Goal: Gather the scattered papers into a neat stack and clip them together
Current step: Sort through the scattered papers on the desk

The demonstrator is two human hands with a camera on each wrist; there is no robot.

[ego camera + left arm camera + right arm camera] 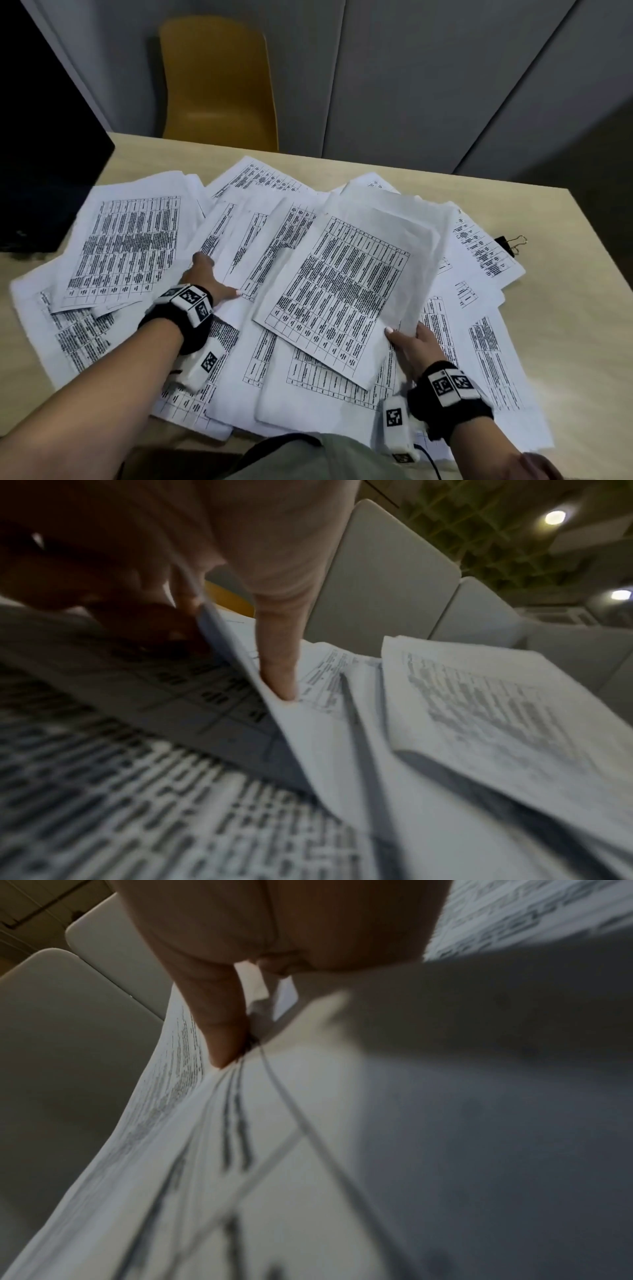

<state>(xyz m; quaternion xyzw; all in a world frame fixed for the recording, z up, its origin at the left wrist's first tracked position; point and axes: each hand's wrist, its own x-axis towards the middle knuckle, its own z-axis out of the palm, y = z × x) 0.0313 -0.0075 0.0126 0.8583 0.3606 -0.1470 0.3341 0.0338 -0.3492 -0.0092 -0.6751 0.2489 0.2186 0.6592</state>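
Printed papers [191,346] lay fanned and overlapping across most of the counter [582,308], with the black binder clip [506,245] at their far right edge. The right hand [412,349] pinched the near corner of a small raised bundle [346,270], thumb on top; the left hand [205,279] had its fingers slid under a sheet edge, thumb flat on the page. Judged light, limp and slippery sheet on sheet, so best taken at edges or corners and squared against the counter.

Printed papers [130,240] lie scattered, overlapping; black binder clip [506,244] at their right edge.
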